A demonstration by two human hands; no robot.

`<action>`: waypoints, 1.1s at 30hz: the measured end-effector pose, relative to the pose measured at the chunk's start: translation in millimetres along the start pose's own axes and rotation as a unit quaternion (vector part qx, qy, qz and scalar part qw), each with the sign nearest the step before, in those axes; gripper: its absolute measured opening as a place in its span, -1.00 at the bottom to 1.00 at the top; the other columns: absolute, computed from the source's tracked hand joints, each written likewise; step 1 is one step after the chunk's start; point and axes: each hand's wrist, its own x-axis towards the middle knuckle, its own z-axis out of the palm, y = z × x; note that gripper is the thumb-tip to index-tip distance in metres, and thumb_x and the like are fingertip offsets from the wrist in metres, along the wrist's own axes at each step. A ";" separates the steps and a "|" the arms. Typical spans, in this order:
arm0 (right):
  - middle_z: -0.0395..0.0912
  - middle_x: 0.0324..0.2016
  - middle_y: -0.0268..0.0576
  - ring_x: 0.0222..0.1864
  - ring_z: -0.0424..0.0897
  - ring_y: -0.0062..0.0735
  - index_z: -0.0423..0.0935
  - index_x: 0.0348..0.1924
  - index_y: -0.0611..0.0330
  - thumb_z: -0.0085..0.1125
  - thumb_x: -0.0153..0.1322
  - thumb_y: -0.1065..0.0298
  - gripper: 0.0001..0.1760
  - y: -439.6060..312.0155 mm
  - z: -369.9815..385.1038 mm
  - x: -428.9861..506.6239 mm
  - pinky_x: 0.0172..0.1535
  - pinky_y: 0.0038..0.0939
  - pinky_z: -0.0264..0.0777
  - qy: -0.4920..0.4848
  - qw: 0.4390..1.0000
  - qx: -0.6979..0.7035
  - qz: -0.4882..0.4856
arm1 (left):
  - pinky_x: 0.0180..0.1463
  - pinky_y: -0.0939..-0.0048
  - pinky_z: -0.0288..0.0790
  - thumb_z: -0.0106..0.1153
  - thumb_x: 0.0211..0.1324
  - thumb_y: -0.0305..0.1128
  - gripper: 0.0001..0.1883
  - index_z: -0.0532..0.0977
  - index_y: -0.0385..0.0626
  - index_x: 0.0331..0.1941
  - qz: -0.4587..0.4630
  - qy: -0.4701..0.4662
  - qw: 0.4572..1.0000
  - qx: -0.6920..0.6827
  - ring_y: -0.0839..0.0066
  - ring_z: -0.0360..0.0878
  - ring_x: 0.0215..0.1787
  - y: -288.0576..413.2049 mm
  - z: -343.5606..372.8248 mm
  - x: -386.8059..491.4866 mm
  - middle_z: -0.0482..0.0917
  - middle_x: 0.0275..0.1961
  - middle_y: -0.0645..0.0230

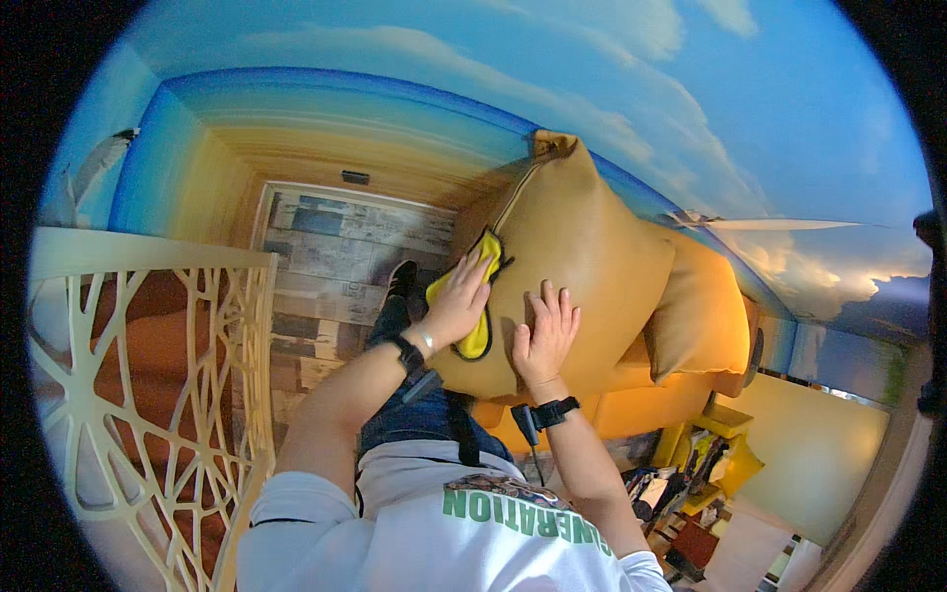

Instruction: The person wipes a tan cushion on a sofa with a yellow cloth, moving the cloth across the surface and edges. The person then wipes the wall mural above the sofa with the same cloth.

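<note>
My left hand (459,303) lies on a yellow cloth with a dark edge (476,342), pressing it against the left side of a large tan cushion (584,244). A zip seam runs up the cushion above the cloth. To the right, my right hand (547,333) rests on the cushion's surface with its fingers apart and nothing in it. Both wrists wear black straps. Behind the big cushion, at its right, leans a smaller tan cushion (703,311).
An orange sofa seat (614,407) is under the cushions. A pale cut-out lattice partition (89,370) stands at the left. Yellow shelving (721,422) with mixed items is at the lower right. Wood-look floor (318,251) shows between partition and cushion.
</note>
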 end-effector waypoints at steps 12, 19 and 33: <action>0.31 0.43 -0.09 0.48 0.16 0.15 0.54 0.18 0.02 0.00 0.46 0.03 -0.51 2.0 7.7 1.5 0.48 0.23 -0.14 0.006 1.000 -0.007 -0.010 | 0.63 -0.03 -0.12 -0.08 0.45 -0.19 -0.39 0.16 -0.07 0.51 -0.034 -0.063 0.995 0.068 -0.05 -0.10 0.65 5.5 -14.0 -101.0 0.07 0.61 0.04; 0.37 0.39 -0.09 0.47 0.19 0.17 0.54 0.14 0.10 0.00 0.44 0.10 -0.53 10.9 6.2 3.0 0.48 0.22 -0.14 0.020 1.000 0.023 -0.005 | 0.58 -0.13 -0.05 0.02 0.37 -0.20 -0.51 0.42 -0.03 0.34 0.155 -0.003 0.972 0.174 -0.04 0.04 0.60 52.6 17.2 -55.2 0.25 0.53 0.11; 0.37 0.39 -0.13 0.48 0.17 0.10 0.54 0.16 0.01 -0.11 0.49 0.07 -0.53 2.2 7.8 4.9 0.50 0.18 -0.16 0.036 0.999 -0.003 -0.007 | 0.60 0.01 -0.02 -0.13 0.46 -0.29 -0.40 0.11 -0.25 0.49 -0.061 0.020 0.996 0.056 -0.09 0.05 0.59 -21.7 -15.9 -153.1 0.17 0.54 -0.09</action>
